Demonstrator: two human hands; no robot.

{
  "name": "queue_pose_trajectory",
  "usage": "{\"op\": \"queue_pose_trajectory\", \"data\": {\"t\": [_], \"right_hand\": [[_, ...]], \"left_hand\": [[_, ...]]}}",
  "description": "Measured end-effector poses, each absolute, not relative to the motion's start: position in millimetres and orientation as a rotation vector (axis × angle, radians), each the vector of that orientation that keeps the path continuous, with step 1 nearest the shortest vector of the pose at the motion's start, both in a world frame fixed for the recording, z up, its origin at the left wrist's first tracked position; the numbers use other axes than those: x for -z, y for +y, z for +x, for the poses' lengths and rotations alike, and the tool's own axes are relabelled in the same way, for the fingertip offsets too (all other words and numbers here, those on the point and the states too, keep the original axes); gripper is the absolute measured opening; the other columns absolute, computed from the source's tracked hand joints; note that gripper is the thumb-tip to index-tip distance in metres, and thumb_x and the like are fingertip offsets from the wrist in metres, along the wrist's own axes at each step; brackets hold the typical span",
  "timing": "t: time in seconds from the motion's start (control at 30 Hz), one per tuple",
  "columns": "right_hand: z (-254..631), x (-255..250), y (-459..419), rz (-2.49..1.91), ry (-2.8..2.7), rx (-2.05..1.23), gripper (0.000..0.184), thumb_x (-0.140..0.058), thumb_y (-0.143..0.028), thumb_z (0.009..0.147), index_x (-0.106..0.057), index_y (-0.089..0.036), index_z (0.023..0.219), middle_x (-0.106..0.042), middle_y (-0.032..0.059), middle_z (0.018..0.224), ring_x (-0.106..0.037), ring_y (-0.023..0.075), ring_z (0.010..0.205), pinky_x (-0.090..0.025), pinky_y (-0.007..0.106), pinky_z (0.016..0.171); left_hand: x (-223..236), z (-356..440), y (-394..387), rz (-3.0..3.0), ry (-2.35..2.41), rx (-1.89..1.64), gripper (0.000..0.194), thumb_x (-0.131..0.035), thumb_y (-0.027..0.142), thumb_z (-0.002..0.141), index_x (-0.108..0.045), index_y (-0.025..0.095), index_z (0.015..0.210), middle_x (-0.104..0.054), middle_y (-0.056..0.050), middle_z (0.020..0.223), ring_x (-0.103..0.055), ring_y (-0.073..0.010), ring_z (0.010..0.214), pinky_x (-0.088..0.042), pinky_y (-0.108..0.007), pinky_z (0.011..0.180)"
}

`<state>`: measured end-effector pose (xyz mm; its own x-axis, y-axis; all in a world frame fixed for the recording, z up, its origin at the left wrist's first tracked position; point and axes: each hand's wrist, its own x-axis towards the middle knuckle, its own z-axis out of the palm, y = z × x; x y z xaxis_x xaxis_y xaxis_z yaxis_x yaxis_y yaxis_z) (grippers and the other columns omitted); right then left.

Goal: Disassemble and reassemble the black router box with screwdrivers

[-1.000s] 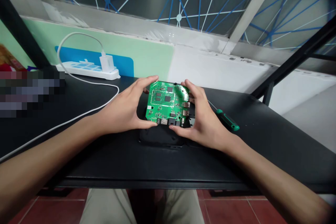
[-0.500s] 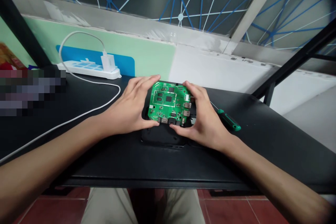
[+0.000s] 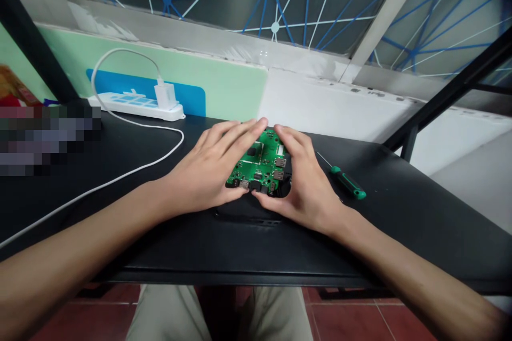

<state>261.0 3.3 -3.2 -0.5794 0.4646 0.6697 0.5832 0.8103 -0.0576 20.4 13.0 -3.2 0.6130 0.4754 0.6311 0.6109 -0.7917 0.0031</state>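
Between my two hands is a green circuit board (image 3: 269, 157) with metal USB ports along its right side and more connectors along its near edge. My left hand (image 3: 214, 162) grips the board, fingers over its left part and thumb at the near edge, hiding that side. On the other side my right hand (image 3: 308, 181) holds it with fingertips at the far edge and thumb at the near edge. Under the board a black plastic case part (image 3: 248, 217) lies on the black table (image 3: 192, 248); most of it is hidden.
A green-and-black screwdriver (image 3: 349, 182) lies right of my right hand. On the left a white cable (image 3: 132, 171) runs across the table to a charger (image 3: 165, 96) in a white power strip (image 3: 134, 106) by the wall. Black posts rise at both sides.
The board has moved slightly left and down toward the case part. My left fingers have slid right over it, covering more of its surface. My right hand has shifted a little left.
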Motion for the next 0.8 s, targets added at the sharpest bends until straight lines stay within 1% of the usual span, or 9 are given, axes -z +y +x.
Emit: {"op": "queue_pose_trajectory", "data": {"t": [0.1, 0.2, 0.27, 0.33, 0.43, 0.57, 0.67, 0.73, 0.8], "right_hand": [[262, -1, 0, -0.74, -2.285, 0.146, 0.114, -0.081, -0.047, 0.079, -0.007, -0.034, 0.164, -0.033, 0.0159, 0.161, -0.035, 0.0392, 0.153, -0.038, 0.068, 0.124], [263, -4, -3, -0.703, -2.285, 0.054, 0.128, -0.085, -0.058, 0.072, 0.0, -0.037, 0.164, -0.022, 0.013, 0.17, -0.024, 0.0407, 0.159, -0.04, 0.068, 0.123], [264, -5, -3, -0.686, -2.276, 0.01, 0.137, -0.085, -0.065, 0.067, 0.009, -0.04, 0.163, -0.013, 0.0105, 0.174, -0.019, 0.0423, 0.161, -0.039, 0.071, 0.122], [264, -4, -2, -0.684, -2.277, -0.028, 0.14, -0.083, -0.069, 0.066, 0.015, -0.041, 0.162, -0.008, 0.0102, 0.176, -0.022, 0.043, 0.16, -0.038, 0.073, 0.122], [266, -2, 2, -0.702, -2.303, -0.103, 0.138, -0.082, -0.067, 0.069, 0.016, -0.039, 0.162, -0.012, 0.0132, 0.175, -0.029, 0.0416, 0.159, -0.038, 0.07, 0.123], [265, 0, 4, -0.698, -2.349, -0.188, 0.138, -0.083, -0.065, 0.069, 0.013, -0.034, 0.164, -0.017, 0.017, 0.174, -0.025, 0.0373, 0.161, -0.036, 0.067, 0.126], [262, -1, 3, -0.67, -2.394, -0.201, 0.137, -0.083, -0.063, 0.071, 0.012, -0.032, 0.165, -0.019, 0.0159, 0.174, -0.023, 0.0349, 0.162, -0.03, 0.066, 0.129], [261, -2, 1, -0.657, -2.404, -0.205, 0.136, -0.083, -0.061, 0.072, 0.013, -0.032, 0.165, -0.019, 0.0137, 0.175, -0.023, 0.0342, 0.162, -0.03, 0.066, 0.129], [260, -3, 1, -0.668, -2.391, -0.218, 0.135, -0.082, -0.061, 0.073, 0.013, -0.033, 0.165, -0.019, 0.0133, 0.175, -0.024, 0.0338, 0.162, -0.034, 0.065, 0.128]], "left_hand": [[0, 20, 12, -2.636, -0.858, 1.002, 0.116, -0.082, 0.029, 0.078, -0.005, 0.033, 0.165, -0.039, -0.009, 0.164, -0.04, -0.0411, 0.143, -0.037, -0.062, 0.119], [0, 18, 12, -2.688, -0.809, 1.128, 0.112, -0.084, 0.032, 0.078, -0.011, 0.034, 0.164, -0.042, -0.011, 0.16, -0.041, -0.0397, 0.144, -0.038, -0.062, 0.121], [1, 17, 12, -2.756, -0.828, 1.229, 0.113, -0.085, 0.034, 0.078, -0.011, 0.034, 0.163, -0.039, -0.012, 0.161, -0.04, -0.0394, 0.146, -0.04, -0.062, 0.122], [1, 17, 11, -2.839, -0.85, 1.33, 0.115, -0.086, 0.035, 0.077, -0.009, 0.036, 0.162, -0.03, -0.013, 0.165, -0.037, -0.039, 0.15, -0.041, -0.061, 0.122], [0, 17, 8, -2.975, -0.857, 1.449, 0.12, -0.086, 0.037, 0.077, -0.002, 0.041, 0.161, -0.024, -0.012, 0.167, -0.034, -0.0376, 0.153, -0.045, -0.058, 0.121], [-6, 17, 3, -3.001, -0.897, 1.423, 0.126, -0.086, 0.048, 0.077, 0.009, 0.043, 0.16, -0.036, -0.012, 0.16, -0.043, -0.0403, 0.149, -0.051, -0.059, 0.113], [-9, 17, 1, -2.928, -0.859, 1.373, 0.129, -0.084, 0.061, 0.076, 0.01, 0.043, 0.161, -0.023, -0.013, 0.169, -0.043, -0.0461, 0.147, -0.05, -0.064, 0.11], [-9, 17, 1, -2.914, -0.878, 1.381, 0.129, -0.084, 0.063, 0.075, 0.009, 0.043, 0.162, -0.015, -0.012, 0.172, -0.043, -0.0469, 0.147, -0.05, -0.063, 0.11], [-8, 18, 1, -2.94, -0.916, 1.394, 0.128, -0.085, 0.06, 0.076, 0.009, 0.044, 0.161, -0.022, -0.012, 0.171, -0.045, -0.0449, 0.146, -0.052, -0.059, 0.11]]}}
